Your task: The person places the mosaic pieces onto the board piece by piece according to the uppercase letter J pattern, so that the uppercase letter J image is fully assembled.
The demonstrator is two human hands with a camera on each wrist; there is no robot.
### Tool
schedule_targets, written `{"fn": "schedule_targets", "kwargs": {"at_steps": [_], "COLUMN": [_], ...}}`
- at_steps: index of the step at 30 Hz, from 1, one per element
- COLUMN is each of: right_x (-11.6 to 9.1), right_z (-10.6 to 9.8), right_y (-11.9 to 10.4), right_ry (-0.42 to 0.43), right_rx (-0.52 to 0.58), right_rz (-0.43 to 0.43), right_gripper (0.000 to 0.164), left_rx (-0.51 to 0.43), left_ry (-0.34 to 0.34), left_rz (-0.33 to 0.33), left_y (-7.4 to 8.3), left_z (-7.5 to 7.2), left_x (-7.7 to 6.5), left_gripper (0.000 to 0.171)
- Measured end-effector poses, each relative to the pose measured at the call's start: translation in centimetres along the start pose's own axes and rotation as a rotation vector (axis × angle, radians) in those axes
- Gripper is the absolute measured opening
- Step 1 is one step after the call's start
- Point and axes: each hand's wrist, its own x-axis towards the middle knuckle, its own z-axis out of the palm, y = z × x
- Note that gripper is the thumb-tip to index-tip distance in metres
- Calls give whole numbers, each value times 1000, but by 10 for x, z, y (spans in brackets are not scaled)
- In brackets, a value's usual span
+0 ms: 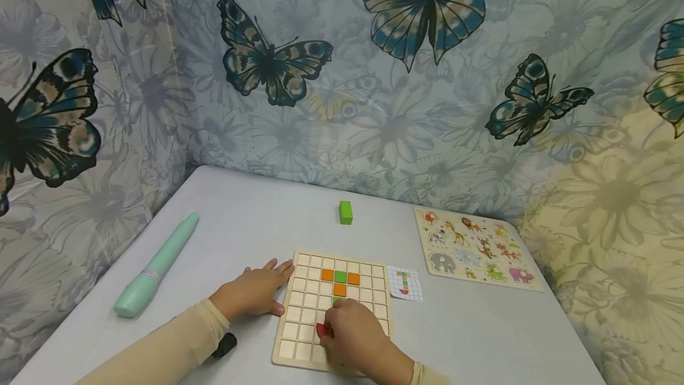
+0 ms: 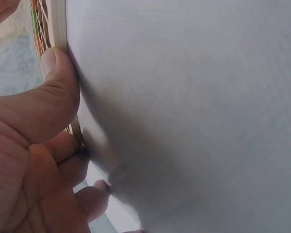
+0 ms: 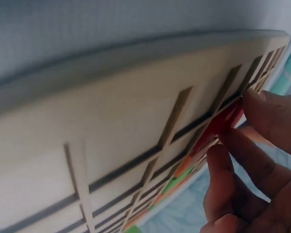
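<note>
A wooden grid board (image 1: 291,331) lies in front of me, with orange squares (image 1: 353,278) and green squares (image 1: 340,277) set in its upper cells. My right hand (image 1: 355,334) pinches a red piece (image 3: 218,127) between thumb and fingertips, low over the board's lower cells. Part of that piece is hidden by the fingers. Along the board's left edge rests my left hand (image 1: 253,291), its fingers spread and its thumb (image 2: 63,77) against the side of the board. Touching the board's right side is a small pattern card (image 1: 405,283) with a coloured figure on a grid.
A green block (image 1: 345,212) stands behind the board. At the back right lies an animal puzzle board (image 1: 475,249). A long mint-green tapered object (image 1: 157,270) lies on the left, and a black object (image 1: 227,344) is partly behind my left sleeve. Butterfly-patterned walls border the table.
</note>
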Motion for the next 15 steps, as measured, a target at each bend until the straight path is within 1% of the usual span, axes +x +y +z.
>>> {"fn": "schedule_targets", "kwargs": {"at_steps": [3, 6, 13, 15], "right_x": [1, 1, 0, 0], "right_z": [-1, -1, 0, -1], "right_y": [0, 0, -1, -1], "right_ry": [-20, -30, 14, 27], "right_rx": [-16, -31, -148, -155], "right_rz": [3, -13, -57, -58], "right_gripper": [21, 22, 18, 17], "left_rx": [-7, -7, -27, -29], "left_ry": [4, 4, -1, 1], "left_rz": [3, 2, 0, 1], "left_y": [0, 0, 1, 1], "left_z": [0, 0, -2, -3], "left_x": [0, 0, -3, -4], "left_gripper": [89, 89, 89, 89]}}
